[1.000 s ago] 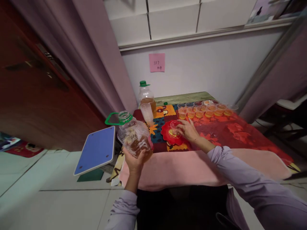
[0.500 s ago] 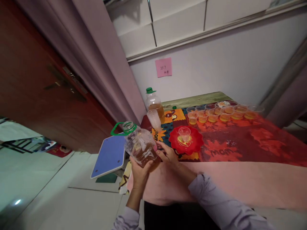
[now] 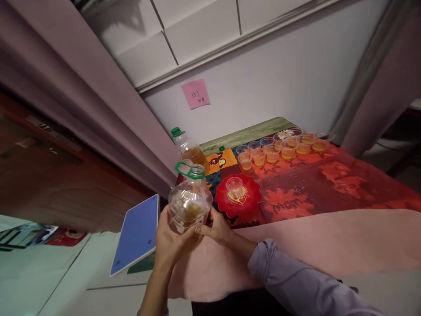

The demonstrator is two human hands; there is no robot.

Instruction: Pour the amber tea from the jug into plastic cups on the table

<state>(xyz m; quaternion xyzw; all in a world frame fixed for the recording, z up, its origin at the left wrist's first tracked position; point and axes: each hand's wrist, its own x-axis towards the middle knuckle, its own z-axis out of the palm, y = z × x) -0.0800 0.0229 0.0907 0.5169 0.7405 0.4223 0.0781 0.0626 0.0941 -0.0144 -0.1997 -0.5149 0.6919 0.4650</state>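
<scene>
A large clear plastic jug (image 3: 190, 199) with a green neck ring and handle is held between both hands over the table's near left edge. Its mouth is uncapped, and brownish-yellow liquid shows inside. My left hand (image 3: 169, 239) wraps the jug's left side, thumb across the front. On the right side, my right hand (image 3: 217, 227) grips it, and the thumbs come close together. Right of the jug lies a red scalloped plate (image 3: 253, 204) with a clear plastic cup (image 3: 234, 186) standing on it.
Behind the jug stands a second, capped jug (image 3: 194, 156) of similar liquid. Two rows of clear cups (image 3: 272, 153), several holding yellow liquid, line the back of the table. A green cap (image 3: 222, 148) lies near the wall. A blue board (image 3: 136, 232) sits at the left.
The jug has turned from leaning left to more upright, its mouth now pointing away from me. My left hand has moved up its side. The view has shifted right.
</scene>
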